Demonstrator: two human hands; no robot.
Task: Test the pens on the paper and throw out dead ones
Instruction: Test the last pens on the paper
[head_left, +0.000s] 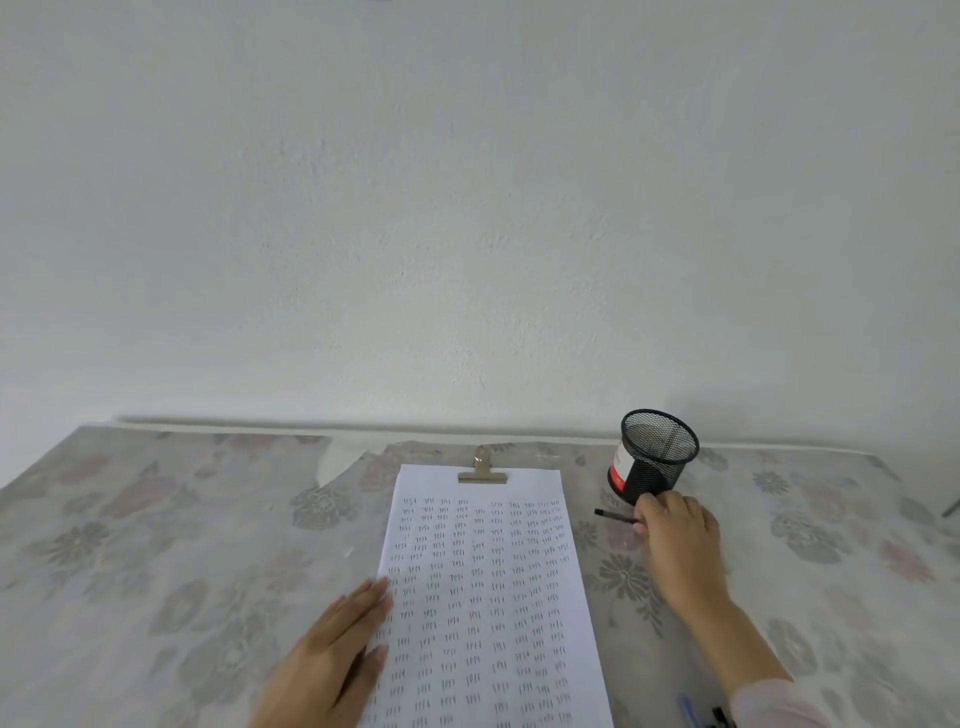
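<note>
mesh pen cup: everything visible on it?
The pen cup is a black wire-mesh cylinder, mouth open, no pens visible inside. A red-and-white label sits low on its left side. It stands on the floral tablecloth, right of the paper's top corner, seeming to lean right. The right hand, holding a black pen, is at its base; contact unclear.

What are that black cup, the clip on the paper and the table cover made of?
Black cup: looks like metal wire mesh, matte; you see through its holes. Clip: probably brass-toned metal, slightly shiny. Table cover: likely printed plastic or cloth, faded flower pattern; I cannot tell which.
</note>
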